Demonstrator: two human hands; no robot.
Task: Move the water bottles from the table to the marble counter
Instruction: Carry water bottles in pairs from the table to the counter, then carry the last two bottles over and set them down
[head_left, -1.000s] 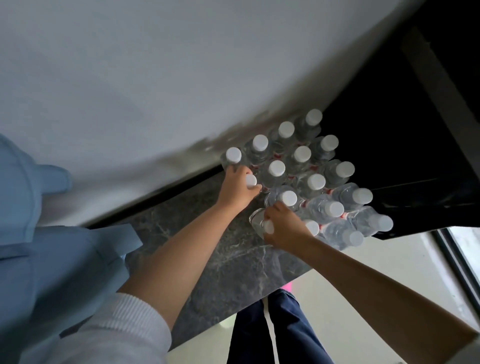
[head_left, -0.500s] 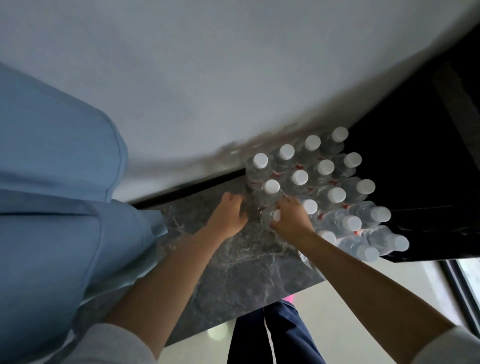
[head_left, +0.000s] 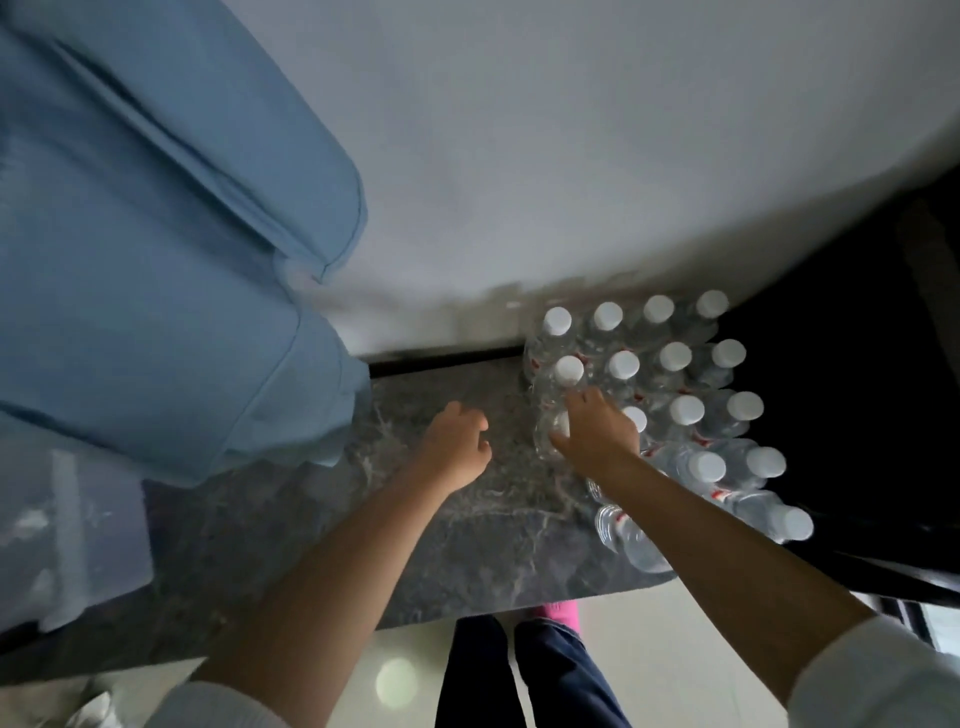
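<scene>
Several clear water bottles (head_left: 675, 384) with white caps stand packed in rows on the right part of the dark marble counter (head_left: 322, 519), against the white wall. My right hand (head_left: 597, 441) lies over the top of the front-left bottle (head_left: 550, 431), fingers curled round its neck and cap. My left hand (head_left: 457, 447) hovers over bare counter just left of the group, fingers loosely curled, holding nothing. Another bottle (head_left: 628, 540) shows partly under my right forearm near the counter's front edge.
Light blue fabric (head_left: 156, 260) covers the left of the view and overlaps the counter's left end. A dark recess (head_left: 857, 364) lies right of the bottles. Below the counter's front edge are pale floor, dark trousers (head_left: 519, 675) and a pink shoe (head_left: 563, 613).
My left hand has let go of a bottle in the group and drawn back to the left. My right hand stays on the front-left bottle. The view has shifted, bringing more blue fabric in.
</scene>
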